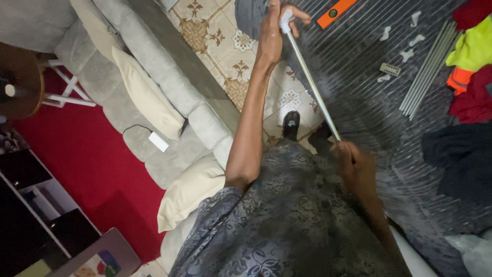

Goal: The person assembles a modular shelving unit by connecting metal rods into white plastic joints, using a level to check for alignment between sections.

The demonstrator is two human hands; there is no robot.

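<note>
1. Cushions are being left on the grey sofa [154, 66]; three cream ones are being counted there.
2. One white connector [285, 19] is being pinched closed by the left hand [271, 36] at the far end of one metal rod [312, 82].
3. The near end, above the striped rug [359, 56], is being gripped by the right hand [353, 164]; the rod should be held straight while the connector is pressed on squarely.
4. Five loose white fittings [405, 46] and one rod bundle [428, 69] are being counted.

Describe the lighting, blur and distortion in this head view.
Head view: dim, soft indoor light; wide-angle lens bends the sofa edge; right hand and patterned shirt look soft; the metal rod catches a bright sheen below the left hand.
</note>
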